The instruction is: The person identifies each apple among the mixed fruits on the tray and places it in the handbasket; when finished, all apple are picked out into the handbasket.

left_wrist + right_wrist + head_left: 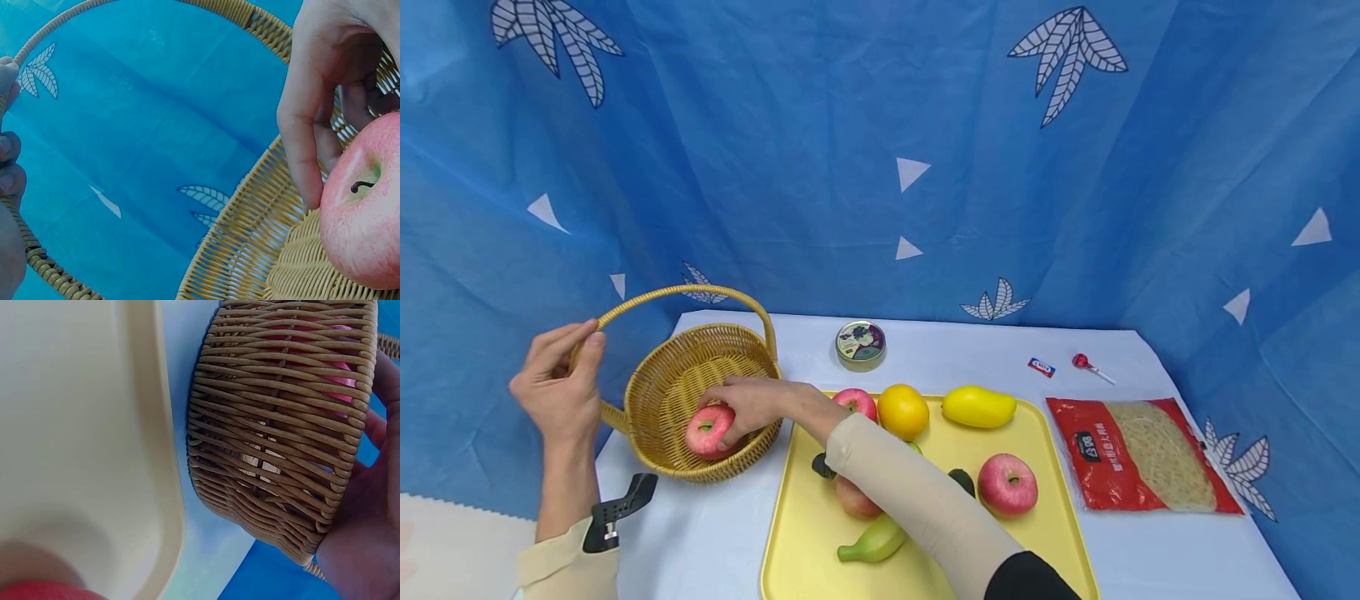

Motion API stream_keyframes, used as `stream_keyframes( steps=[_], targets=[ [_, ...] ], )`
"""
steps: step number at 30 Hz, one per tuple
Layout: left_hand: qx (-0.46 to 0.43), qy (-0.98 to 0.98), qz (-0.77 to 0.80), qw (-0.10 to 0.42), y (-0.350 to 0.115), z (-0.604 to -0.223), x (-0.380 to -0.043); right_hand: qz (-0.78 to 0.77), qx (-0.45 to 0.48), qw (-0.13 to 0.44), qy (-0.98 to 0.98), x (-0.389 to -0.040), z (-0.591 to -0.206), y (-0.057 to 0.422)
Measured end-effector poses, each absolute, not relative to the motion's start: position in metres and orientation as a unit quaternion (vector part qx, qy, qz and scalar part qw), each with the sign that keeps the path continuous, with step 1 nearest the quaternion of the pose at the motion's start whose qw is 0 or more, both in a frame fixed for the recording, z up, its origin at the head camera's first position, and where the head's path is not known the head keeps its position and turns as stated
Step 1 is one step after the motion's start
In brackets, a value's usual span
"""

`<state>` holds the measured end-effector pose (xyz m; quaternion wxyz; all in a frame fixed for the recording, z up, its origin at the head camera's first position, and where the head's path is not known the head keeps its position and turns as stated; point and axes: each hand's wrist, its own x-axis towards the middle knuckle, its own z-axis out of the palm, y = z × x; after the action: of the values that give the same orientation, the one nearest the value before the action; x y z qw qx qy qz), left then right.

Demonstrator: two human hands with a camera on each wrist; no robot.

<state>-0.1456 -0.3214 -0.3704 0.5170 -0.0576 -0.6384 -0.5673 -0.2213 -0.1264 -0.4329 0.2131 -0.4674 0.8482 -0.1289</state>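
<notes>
My left hand (pixel 561 383) grips the arched handle (pixel 681 290) of a woven wicker basket (pixel 651 387) at the left of the table. The basket leans, its opening facing up and toward me. Inside it, my right hand (pixel 756 408) holds a pink-red apple (pixel 703 435) near the front right wall, thumb on one side and fingers on the other. The left wrist view shows a fingertip on the apple (pixel 365 219) beside its stem. From the right wrist, the basket's woven wall (pixel 275 412) hides most of the apple.
Under my right forearm, a yellow tray (pixel 772 533) bears an orange (pixel 903 412), a mango (pixel 978 407), a banana (pixel 874 542) and several apples, one at its right (pixel 1007 485). Behind stands a round tin (pixel 861 345). A noodle bag (pixel 1142 454), lollipop (pixel 1081 361) and small packet (pixel 1041 367) lie right.
</notes>
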Motion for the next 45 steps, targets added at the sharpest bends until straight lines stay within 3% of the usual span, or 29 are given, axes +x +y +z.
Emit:
stream_keyframes(
  steps=[25, 45],
  targets=[
    [-0.064, -0.630, -0.571, 0.523, -0.322, -0.369, -0.147, -0.125, -0.480, 0.201, 0.845, -0.223, -0.429, -0.124],
    [-0.054, -0.640, -0.566, 0.516, -0.321, -0.369, -0.144, -0.160, -0.533, 0.170, 0.813, -0.222, -0.409, -0.093]
  ],
)
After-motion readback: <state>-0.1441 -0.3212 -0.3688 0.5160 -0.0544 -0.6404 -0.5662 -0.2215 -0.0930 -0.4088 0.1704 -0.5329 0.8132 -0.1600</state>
